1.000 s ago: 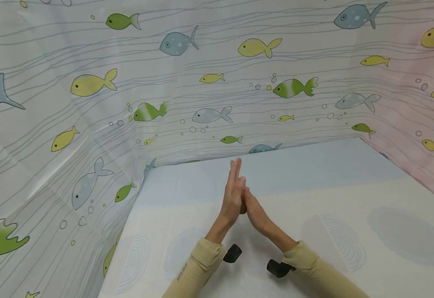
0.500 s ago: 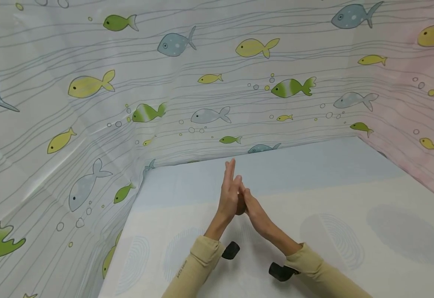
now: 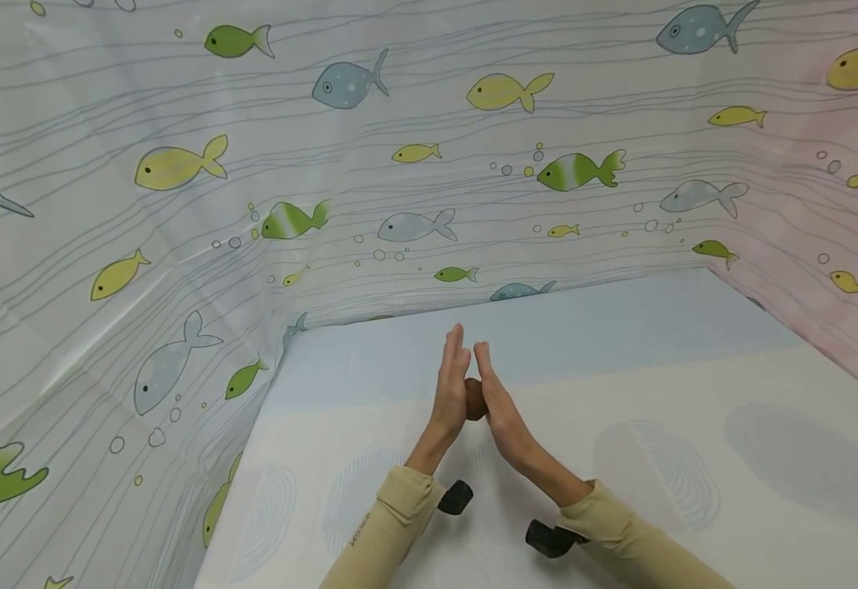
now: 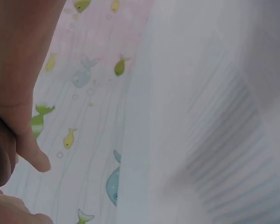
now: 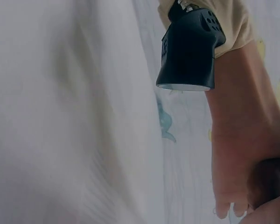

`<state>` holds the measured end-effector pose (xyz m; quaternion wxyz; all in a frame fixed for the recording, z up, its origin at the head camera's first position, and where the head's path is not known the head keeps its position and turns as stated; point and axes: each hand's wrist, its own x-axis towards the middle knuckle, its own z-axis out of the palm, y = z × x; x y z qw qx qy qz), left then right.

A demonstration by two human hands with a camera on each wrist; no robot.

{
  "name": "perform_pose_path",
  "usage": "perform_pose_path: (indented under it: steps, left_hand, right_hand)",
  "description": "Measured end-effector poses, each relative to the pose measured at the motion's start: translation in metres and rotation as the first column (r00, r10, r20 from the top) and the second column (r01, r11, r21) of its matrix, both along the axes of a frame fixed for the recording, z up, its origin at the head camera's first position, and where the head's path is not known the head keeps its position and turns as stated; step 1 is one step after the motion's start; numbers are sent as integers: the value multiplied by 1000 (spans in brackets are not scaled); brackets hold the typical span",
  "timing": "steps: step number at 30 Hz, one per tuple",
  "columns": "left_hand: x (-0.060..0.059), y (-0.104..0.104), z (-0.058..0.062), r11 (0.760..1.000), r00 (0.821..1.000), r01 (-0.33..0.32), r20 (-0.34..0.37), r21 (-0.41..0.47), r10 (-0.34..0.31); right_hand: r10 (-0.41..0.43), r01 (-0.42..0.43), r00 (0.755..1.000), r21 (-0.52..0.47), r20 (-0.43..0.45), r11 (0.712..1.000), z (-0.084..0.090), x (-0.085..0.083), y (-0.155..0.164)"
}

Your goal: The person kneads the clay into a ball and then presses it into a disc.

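Note:
Above the table, my left hand [image 3: 452, 391] and right hand [image 3: 499, 406] stand palm to palm with straight fingers pointing away from me. A small brown lump [image 3: 474, 398] is pressed between the palms, and only its edge shows in the head view. The left wrist view has the brown lump [image 4: 0, 158] at its left edge beside a thumb. In the right wrist view the lump [image 5: 270, 179] sits against my left hand [image 5: 235, 154]. Neither hand curls round it.
A pale cloth with grey oval prints covers the table [image 3: 664, 466]. Fish-print curtain [image 3: 399, 180] closes off the left, back and right sides. Black wrist cameras [image 3: 456, 496] [image 3: 550, 538] sit under my beige sleeves.
My right hand has slid forward along the left palm, so the fingertips are now nearly level. The brown lump shows more between the palms.

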<state>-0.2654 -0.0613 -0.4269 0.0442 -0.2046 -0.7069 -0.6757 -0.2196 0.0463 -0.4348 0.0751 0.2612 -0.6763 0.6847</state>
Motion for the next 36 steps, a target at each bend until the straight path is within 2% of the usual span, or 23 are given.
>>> perform_pose_path:
  steps: [4,10,15,20,22,27,29,36]
  left_hand:
    - [-5,1,-15,1000,1000,-11,27,-4,11]
    - [-3,1,-21,1000,997,-21,70,17,20]
    - [0,2,-20,1000,998,-12,63,9,11]
    - [7,6,-20,999,999,39,32,-33,-38]
    - [13,8,-14,997,998,61,31,-54,-59]
    - [24,15,-6,993,997,76,7,-91,-76]
    - [25,17,-9,993,997,73,-8,-96,-74]
    - [31,18,-8,992,997,70,-23,-103,-72]
  right_hand:
    - [-58,58,998,-3,27,998,-1,-3,-3]
    - [-132,132,989,3,73,991,-2,-8,-8]
    - [-195,196,979,-4,62,981,-1,-18,-8]
    - [-233,236,968,-25,92,971,-1,-29,-2]
    - [-250,255,961,-32,116,966,-1,-34,0]
    - [-320,323,937,7,143,947,-2,-42,7]
    - [-340,340,930,23,142,940,-1,-44,9]
    - [-340,335,926,59,166,940,-1,-49,14]
